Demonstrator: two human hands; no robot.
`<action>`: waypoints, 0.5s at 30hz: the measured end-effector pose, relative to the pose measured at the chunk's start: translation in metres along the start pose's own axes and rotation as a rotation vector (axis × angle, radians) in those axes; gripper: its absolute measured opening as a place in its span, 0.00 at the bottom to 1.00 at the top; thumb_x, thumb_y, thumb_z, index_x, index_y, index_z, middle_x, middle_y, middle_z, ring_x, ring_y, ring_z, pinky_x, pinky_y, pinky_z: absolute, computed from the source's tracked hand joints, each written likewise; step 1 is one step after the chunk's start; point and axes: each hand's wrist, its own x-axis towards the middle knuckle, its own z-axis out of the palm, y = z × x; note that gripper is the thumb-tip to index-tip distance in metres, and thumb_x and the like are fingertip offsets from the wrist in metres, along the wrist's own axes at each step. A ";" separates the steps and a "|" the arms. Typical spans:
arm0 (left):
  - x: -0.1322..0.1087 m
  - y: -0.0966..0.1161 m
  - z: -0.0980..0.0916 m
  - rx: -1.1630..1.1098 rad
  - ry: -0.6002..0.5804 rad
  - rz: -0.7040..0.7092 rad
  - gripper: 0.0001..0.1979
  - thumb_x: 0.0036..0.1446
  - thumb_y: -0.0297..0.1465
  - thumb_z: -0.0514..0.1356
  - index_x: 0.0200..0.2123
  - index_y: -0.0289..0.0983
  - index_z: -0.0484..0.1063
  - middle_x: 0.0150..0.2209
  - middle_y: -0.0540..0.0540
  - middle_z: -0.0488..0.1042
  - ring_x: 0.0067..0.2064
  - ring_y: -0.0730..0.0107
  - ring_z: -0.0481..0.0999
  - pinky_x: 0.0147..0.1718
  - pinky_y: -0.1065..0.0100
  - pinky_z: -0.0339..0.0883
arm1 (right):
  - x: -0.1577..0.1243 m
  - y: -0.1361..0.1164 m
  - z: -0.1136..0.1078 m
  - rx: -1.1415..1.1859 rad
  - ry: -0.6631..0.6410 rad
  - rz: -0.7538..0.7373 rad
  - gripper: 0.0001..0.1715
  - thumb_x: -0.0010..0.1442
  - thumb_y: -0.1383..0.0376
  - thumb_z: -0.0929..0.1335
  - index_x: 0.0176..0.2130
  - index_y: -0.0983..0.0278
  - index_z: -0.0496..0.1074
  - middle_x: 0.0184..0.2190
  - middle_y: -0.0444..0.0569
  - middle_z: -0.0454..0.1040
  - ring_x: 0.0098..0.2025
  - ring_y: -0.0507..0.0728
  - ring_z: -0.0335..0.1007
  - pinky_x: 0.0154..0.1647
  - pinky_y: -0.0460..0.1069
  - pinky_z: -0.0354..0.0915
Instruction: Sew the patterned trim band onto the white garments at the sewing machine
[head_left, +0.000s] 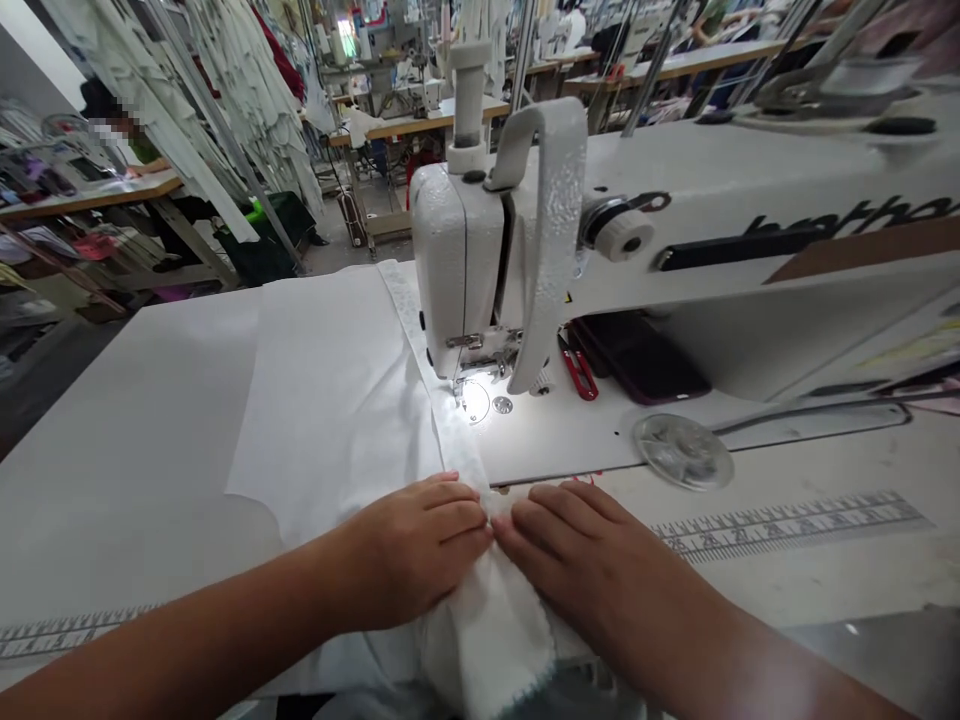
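White fabric (330,400) lies on the sewing table and runs under the presser foot (471,368) of a white sewing machine (480,250). A narrow lace-like strip (420,340) follows its right edge up to the needle. My left hand (416,545) rests on the cloth near the front edge, fingers curled and pinching the strip. My right hand (577,545) meets it fingertip to fingertip, fingers bent and pressing the same strip. Loose cloth (495,640) bunches below both hands.
Red thread snips (577,370) and a dark phone (637,355) lie under the machine arm. A clear bobbin cover (682,450) and a printed ruler (787,520) sit at the right. Other workstations, hanging garments and a person (112,130) stand behind.
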 end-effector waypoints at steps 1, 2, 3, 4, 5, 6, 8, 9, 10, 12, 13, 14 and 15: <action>0.001 -0.005 -0.002 -0.016 0.001 0.006 0.12 0.64 0.23 0.50 0.47 0.28 0.71 0.46 0.38 0.76 0.52 0.62 0.73 0.61 0.56 0.63 | 0.002 0.003 0.001 -0.002 -0.006 0.002 0.17 0.58 0.71 0.65 0.49 0.67 0.69 0.42 0.51 0.71 0.44 0.61 0.63 0.48 0.58 0.59; 0.002 -0.011 -0.004 -0.030 0.006 0.012 0.12 0.64 0.23 0.50 0.47 0.28 0.70 0.46 0.38 0.76 0.52 0.61 0.72 0.60 0.56 0.63 | 0.005 0.006 0.001 -0.001 -0.012 0.002 0.19 0.58 0.71 0.65 0.50 0.68 0.68 0.42 0.51 0.71 0.44 0.61 0.63 0.48 0.57 0.59; 0.003 -0.017 -0.006 -0.044 0.012 0.019 0.12 0.64 0.23 0.51 0.47 0.28 0.70 0.46 0.37 0.76 0.53 0.61 0.72 0.60 0.56 0.63 | 0.008 0.009 0.001 0.001 -0.017 0.000 0.20 0.58 0.71 0.66 0.51 0.68 0.68 0.42 0.51 0.71 0.44 0.61 0.62 0.48 0.57 0.60; 0.004 -0.023 -0.007 -0.057 0.020 0.025 0.12 0.64 0.24 0.51 0.47 0.29 0.70 0.46 0.37 0.76 0.53 0.61 0.72 0.60 0.56 0.64 | 0.011 0.013 0.001 0.000 -0.024 0.000 0.21 0.57 0.71 0.66 0.51 0.68 0.67 0.41 0.51 0.71 0.43 0.61 0.62 0.47 0.56 0.60; 0.005 -0.029 -0.008 -0.068 0.030 0.032 0.11 0.64 0.24 0.51 0.47 0.29 0.70 0.46 0.37 0.76 0.53 0.61 0.73 0.59 0.56 0.65 | 0.015 0.016 0.001 -0.002 -0.033 0.002 0.21 0.57 0.71 0.66 0.51 0.68 0.68 0.40 0.51 0.71 0.43 0.61 0.62 0.45 0.56 0.60; 0.006 -0.034 -0.009 -0.077 0.038 0.042 0.11 0.64 0.24 0.52 0.48 0.29 0.69 0.46 0.36 0.76 0.53 0.61 0.73 0.58 0.55 0.66 | 0.018 0.020 0.001 -0.001 -0.043 0.006 0.19 0.57 0.72 0.66 0.50 0.67 0.68 0.39 0.50 0.70 0.42 0.61 0.62 0.44 0.55 0.60; 0.009 -0.045 -0.011 -0.089 0.055 0.062 0.12 0.64 0.24 0.52 0.48 0.30 0.69 0.46 0.36 0.76 0.53 0.61 0.73 0.57 0.55 0.67 | 0.026 0.027 0.000 0.007 -0.063 0.019 0.14 0.57 0.71 0.67 0.45 0.65 0.69 0.36 0.49 0.69 0.39 0.60 0.62 0.41 0.54 0.59; 0.010 -0.050 -0.011 -0.088 0.061 0.068 0.12 0.64 0.24 0.52 0.48 0.30 0.69 0.46 0.36 0.77 0.53 0.61 0.73 0.57 0.55 0.67 | 0.030 0.031 0.001 0.008 -0.071 0.026 0.12 0.57 0.71 0.67 0.44 0.65 0.69 0.34 0.48 0.69 0.38 0.59 0.62 0.39 0.54 0.58; 0.012 -0.056 -0.012 -0.083 0.064 0.069 0.12 0.64 0.24 0.52 0.48 0.31 0.69 0.45 0.37 0.77 0.53 0.61 0.73 0.56 0.55 0.68 | 0.035 0.034 0.001 0.008 -0.076 0.031 0.12 0.58 0.71 0.67 0.43 0.65 0.69 0.33 0.47 0.69 0.37 0.59 0.62 0.38 0.53 0.58; 0.014 -0.066 -0.014 -0.065 0.069 0.069 0.12 0.63 0.24 0.52 0.48 0.33 0.69 0.46 0.38 0.77 0.53 0.62 0.73 0.55 0.57 0.69 | 0.043 0.041 0.002 0.002 -0.094 0.047 0.12 0.58 0.71 0.67 0.44 0.64 0.69 0.31 0.47 0.68 0.34 0.58 0.61 0.35 0.52 0.56; 0.015 -0.072 -0.015 -0.057 0.075 0.072 0.12 0.63 0.24 0.51 0.48 0.34 0.69 0.46 0.38 0.77 0.53 0.63 0.73 0.55 0.57 0.69 | 0.048 0.043 0.003 -0.006 -0.101 0.064 0.12 0.58 0.71 0.67 0.44 0.64 0.69 0.30 0.47 0.68 0.34 0.58 0.61 0.34 0.52 0.56; 0.016 -0.078 -0.015 -0.051 0.078 0.074 0.12 0.63 0.24 0.51 0.48 0.35 0.69 0.46 0.39 0.77 0.53 0.64 0.74 0.55 0.57 0.69 | 0.052 0.045 0.003 -0.008 -0.099 0.084 0.13 0.58 0.71 0.67 0.45 0.65 0.69 0.29 0.47 0.68 0.33 0.58 0.61 0.33 0.52 0.56; 0.017 -0.083 -0.016 -0.046 0.078 0.076 0.12 0.63 0.24 0.51 0.48 0.35 0.70 0.46 0.40 0.77 0.52 0.64 0.74 0.55 0.58 0.69 | 0.055 0.047 0.004 0.001 -0.084 0.104 0.13 0.58 0.71 0.67 0.45 0.65 0.69 0.29 0.47 0.68 0.33 0.58 0.62 0.32 0.52 0.56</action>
